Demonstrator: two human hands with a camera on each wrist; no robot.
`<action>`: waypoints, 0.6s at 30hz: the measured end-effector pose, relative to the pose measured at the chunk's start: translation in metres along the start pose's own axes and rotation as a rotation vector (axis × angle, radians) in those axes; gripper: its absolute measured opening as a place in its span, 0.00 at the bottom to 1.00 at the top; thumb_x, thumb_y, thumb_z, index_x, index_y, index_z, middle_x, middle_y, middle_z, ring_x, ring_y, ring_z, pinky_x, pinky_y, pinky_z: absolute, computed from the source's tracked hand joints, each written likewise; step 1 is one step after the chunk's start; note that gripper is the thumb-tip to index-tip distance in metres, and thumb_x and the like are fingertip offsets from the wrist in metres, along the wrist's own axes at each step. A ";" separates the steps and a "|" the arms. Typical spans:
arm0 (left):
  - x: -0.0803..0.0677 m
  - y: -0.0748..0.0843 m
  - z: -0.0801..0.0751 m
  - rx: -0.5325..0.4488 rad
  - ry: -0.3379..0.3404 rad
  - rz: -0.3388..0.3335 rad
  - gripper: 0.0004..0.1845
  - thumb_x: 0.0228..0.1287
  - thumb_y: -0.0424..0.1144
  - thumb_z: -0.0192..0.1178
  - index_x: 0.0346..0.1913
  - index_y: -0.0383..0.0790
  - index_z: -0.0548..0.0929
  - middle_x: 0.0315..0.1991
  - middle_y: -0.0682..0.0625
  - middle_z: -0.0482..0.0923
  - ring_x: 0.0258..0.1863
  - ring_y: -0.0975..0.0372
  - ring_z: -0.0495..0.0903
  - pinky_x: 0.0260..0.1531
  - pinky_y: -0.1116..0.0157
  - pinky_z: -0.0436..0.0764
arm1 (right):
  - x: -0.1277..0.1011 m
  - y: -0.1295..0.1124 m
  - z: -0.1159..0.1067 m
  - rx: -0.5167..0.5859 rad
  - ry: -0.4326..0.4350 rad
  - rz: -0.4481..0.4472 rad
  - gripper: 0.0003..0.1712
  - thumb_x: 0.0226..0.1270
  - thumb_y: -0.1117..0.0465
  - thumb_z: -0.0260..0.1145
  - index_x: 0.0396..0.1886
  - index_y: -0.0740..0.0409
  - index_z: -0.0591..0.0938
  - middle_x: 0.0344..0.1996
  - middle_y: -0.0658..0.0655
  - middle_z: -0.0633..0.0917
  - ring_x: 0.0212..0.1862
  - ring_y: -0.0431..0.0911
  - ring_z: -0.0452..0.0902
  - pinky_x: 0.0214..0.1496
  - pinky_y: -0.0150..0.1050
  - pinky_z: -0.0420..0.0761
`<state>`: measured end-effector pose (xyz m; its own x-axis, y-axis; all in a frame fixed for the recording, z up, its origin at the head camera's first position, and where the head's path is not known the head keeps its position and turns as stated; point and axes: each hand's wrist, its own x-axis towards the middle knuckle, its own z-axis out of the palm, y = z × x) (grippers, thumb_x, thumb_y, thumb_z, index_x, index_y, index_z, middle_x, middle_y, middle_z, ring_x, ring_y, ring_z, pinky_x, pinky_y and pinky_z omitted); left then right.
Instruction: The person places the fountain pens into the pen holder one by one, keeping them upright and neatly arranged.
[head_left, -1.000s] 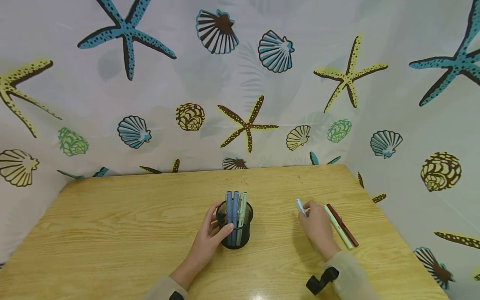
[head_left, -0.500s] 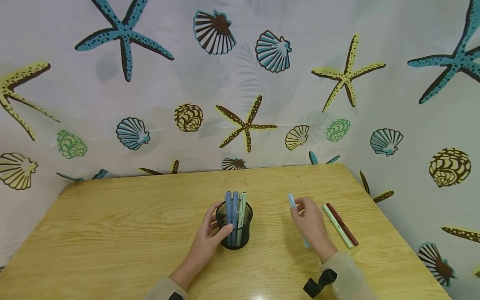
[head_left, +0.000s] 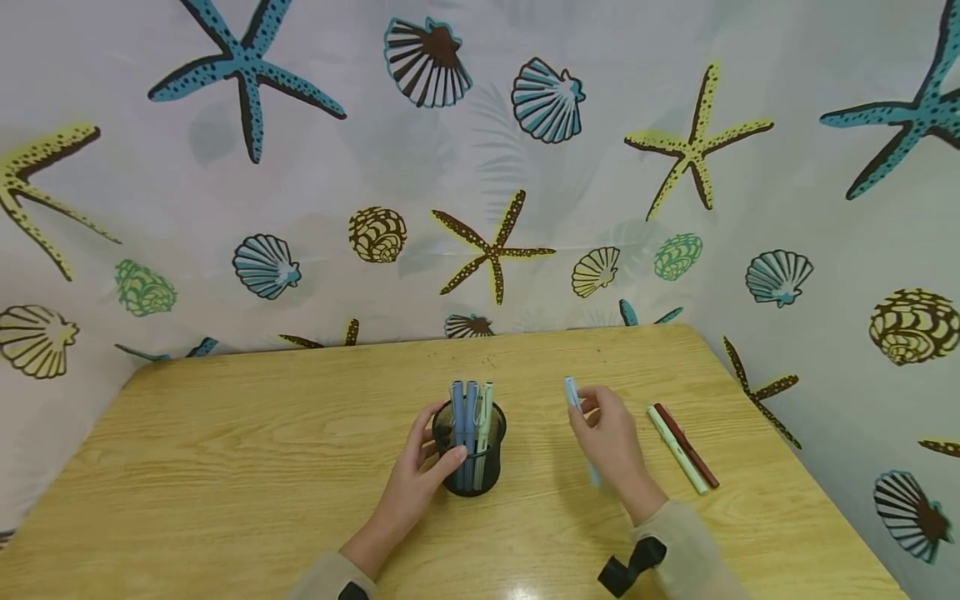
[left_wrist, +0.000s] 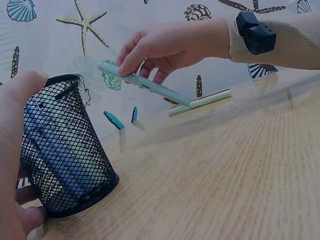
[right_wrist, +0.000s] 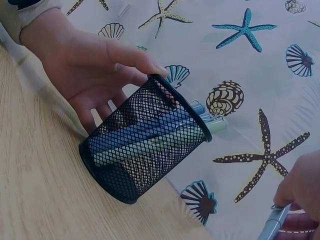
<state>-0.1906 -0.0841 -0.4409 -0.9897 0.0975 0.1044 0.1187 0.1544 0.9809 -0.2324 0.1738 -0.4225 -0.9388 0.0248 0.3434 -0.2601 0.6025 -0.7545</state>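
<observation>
Here the left hand [head_left: 416, 479] is wrapping its fingers around the black mesh pen cup [head_left: 469, 454] near the tabletop's middle, while the right hand [head_left: 611, 446] is pinching a light blue pen [head_left: 572, 392], lifted off the table [head_left: 225, 450] beside the cup.

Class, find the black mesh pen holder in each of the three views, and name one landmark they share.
Head: mesh pen holder at table centre, left hand gripping it.
Left wrist: lower left.
Right wrist: centre, lying tilted in the picture.
Shared landmark: the light blue pen in the right hand.
</observation>
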 end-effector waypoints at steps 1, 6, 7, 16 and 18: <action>0.000 0.001 0.000 0.000 0.000 -0.001 0.35 0.63 0.44 0.60 0.69 0.58 0.55 0.58 0.35 0.64 0.57 0.44 0.68 0.51 0.49 0.71 | 0.000 -0.001 0.000 0.006 0.004 -0.008 0.14 0.64 0.63 0.62 0.48 0.62 0.77 0.33 0.56 0.77 0.31 0.45 0.73 0.28 0.38 0.74; 0.001 0.002 0.001 -0.005 -0.003 -0.009 0.35 0.64 0.44 0.60 0.70 0.58 0.55 0.58 0.35 0.64 0.58 0.44 0.67 0.51 0.50 0.71 | 0.001 -0.008 0.001 0.046 0.021 -0.017 0.13 0.64 0.62 0.63 0.47 0.61 0.78 0.33 0.54 0.78 0.32 0.45 0.74 0.29 0.38 0.75; 0.001 0.002 0.001 -0.006 -0.003 -0.009 0.35 0.64 0.44 0.60 0.70 0.58 0.55 0.58 0.35 0.64 0.58 0.44 0.67 0.52 0.50 0.71 | 0.001 -0.009 0.001 0.053 0.027 -0.024 0.13 0.63 0.63 0.63 0.47 0.61 0.78 0.33 0.54 0.78 0.32 0.45 0.75 0.29 0.38 0.75; 0.001 0.001 0.001 -0.016 -0.003 -0.003 0.35 0.64 0.42 0.59 0.70 0.58 0.55 0.58 0.35 0.64 0.58 0.44 0.68 0.51 0.49 0.71 | 0.003 -0.020 0.003 0.130 0.082 -0.097 0.12 0.62 0.65 0.64 0.46 0.61 0.78 0.33 0.55 0.79 0.32 0.45 0.75 0.31 0.36 0.76; 0.001 0.001 0.001 -0.022 -0.002 -0.003 0.35 0.64 0.42 0.59 0.70 0.58 0.55 0.58 0.35 0.64 0.58 0.44 0.68 0.51 0.50 0.71 | 0.003 -0.023 0.003 0.149 0.085 -0.112 0.12 0.62 0.65 0.64 0.46 0.61 0.78 0.33 0.55 0.79 0.33 0.45 0.75 0.30 0.35 0.77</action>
<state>-0.1915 -0.0828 -0.4400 -0.9899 0.0990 0.1010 0.1138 0.1333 0.9845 -0.2303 0.1574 -0.4062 -0.8813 0.0354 0.4712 -0.3983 0.4810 -0.7810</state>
